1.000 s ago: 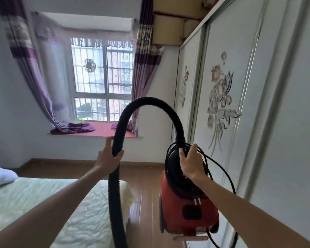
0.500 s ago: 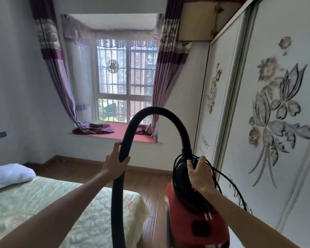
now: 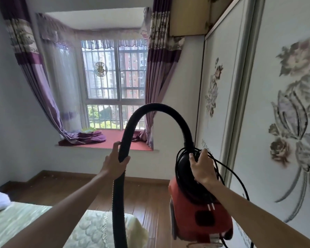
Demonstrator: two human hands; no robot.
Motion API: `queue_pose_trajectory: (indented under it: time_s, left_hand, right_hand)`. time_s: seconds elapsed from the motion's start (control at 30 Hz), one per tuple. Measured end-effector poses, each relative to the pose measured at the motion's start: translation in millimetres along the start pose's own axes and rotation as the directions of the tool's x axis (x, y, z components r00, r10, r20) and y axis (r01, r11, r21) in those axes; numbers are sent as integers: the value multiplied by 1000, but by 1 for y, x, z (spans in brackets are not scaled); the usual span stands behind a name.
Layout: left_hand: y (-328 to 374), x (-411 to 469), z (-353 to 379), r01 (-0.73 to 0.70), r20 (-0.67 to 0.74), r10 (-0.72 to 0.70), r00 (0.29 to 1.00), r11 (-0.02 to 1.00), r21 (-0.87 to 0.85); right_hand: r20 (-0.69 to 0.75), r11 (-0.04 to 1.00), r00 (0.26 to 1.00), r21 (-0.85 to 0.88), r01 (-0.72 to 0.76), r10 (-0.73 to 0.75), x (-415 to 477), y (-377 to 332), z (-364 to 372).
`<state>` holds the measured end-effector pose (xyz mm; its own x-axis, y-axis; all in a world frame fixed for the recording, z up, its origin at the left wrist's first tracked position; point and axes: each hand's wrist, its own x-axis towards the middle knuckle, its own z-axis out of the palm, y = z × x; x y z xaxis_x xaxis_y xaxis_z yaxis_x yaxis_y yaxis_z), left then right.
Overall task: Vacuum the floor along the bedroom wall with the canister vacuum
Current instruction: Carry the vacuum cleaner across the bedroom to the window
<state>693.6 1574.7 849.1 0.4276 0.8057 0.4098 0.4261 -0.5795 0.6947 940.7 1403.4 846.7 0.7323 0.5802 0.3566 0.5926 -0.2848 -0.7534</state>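
- The red vacuum hangs at lower right, lifted off the floor. It looks like the carrying-in step, with cleaning not yet begun.
- The right hand curls its fingers over the vacuum's black top, pinning loops of cord.
- At centre, the left hand wraps closed round the hose.
- Next, the vacuum needs setting down near the far wall and the cord freeing.

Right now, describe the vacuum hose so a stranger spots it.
Start at the barred window. Before it, a black hose arches from the left hand to the red canister gripped by the right hand. Unlike the thin cord looped there, it is thick and ribbed.
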Motion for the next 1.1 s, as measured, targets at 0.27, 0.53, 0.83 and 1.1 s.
queue_pose_trajectory:
  time_s: [0.27,0.53,0.83,1.1]
  left_hand:
    - [-17,88,55,39,-13,-39,999,998,-41]
    - [-25,187,92,39,-74,-38,997,999,14]
    - [-56,266,103,101,-118,-98,988,995,18]
    - [-107,345,123,107,-114,-105,988,994,11]
  right_hand:
    - [24,1000,999,-7,21,-21,112,17,37]
    - [62,998,996,5,64,-64,230,28,69]
    - [24,976,976,28,215,-216,318,31,118]
    - [45,972,975,102,212,-217,389,31,186]
